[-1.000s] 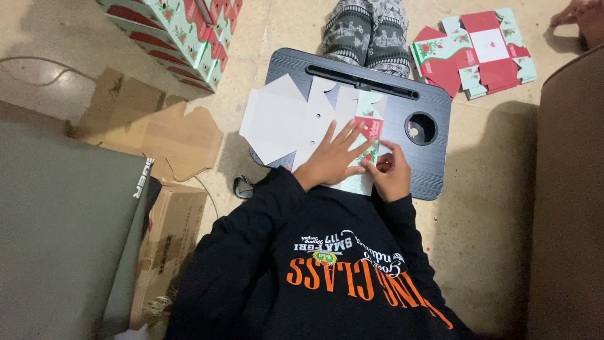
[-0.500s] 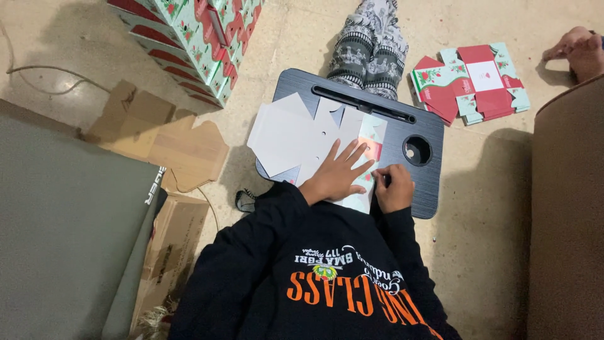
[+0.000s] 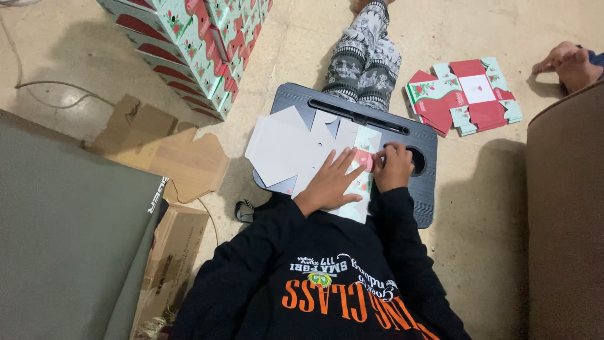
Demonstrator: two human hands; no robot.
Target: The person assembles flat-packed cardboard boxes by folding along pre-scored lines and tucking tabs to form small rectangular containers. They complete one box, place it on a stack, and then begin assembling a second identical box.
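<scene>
White card, an unfolded box blank (image 3: 286, 151), lies printed side down on a black lap desk (image 3: 421, 195) across the person's legs. From the head camera, the left hand (image 3: 330, 182) presses flat on the blank with fingers spread, gripping nothing. The right hand (image 3: 393, 167) is curled beside it, fingertips pinching a red and green flap (image 3: 363, 160) at the blank's edge. Another flat printed box (image 3: 462, 94) lies on the floor to the right, and stacked printed cartons (image 3: 189, 44) stand at the upper left.
</scene>
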